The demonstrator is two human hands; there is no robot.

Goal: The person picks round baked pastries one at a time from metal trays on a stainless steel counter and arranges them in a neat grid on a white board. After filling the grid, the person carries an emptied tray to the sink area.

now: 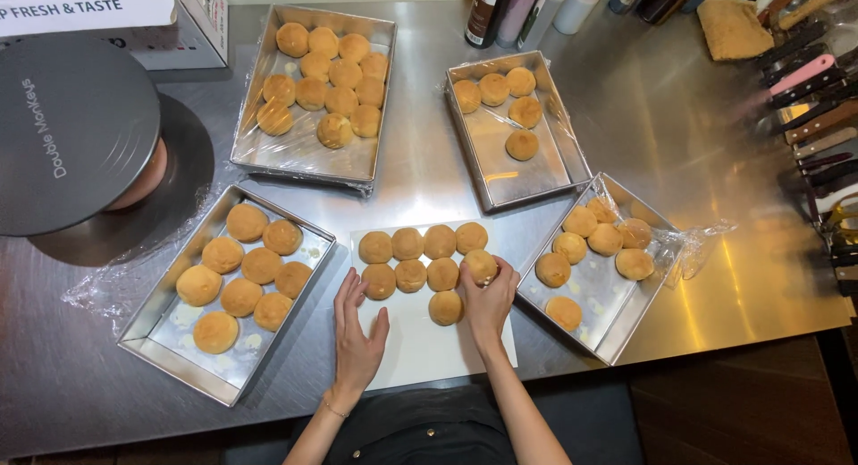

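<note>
A white board (420, 344) lies on the steel counter in front of me, with several round golden buns (408, 244) in two rows on it. My right hand (489, 300) has its fingers closed around one bun (480, 266) at the right end of the second row; another bun (445, 308) sits just left of that hand. My left hand (357, 335) rests flat with fingers apart on the board's left edge, just below a bun (379, 282), holding nothing.
Metal trays of buns surround the board: near left (156, 335), far left (304, 161), far middle (527, 174), right (617, 335), some with cling film. A round grey turntable (76, 134) stands at left, bottles (518, 9) at back, knives (813, 98) at right.
</note>
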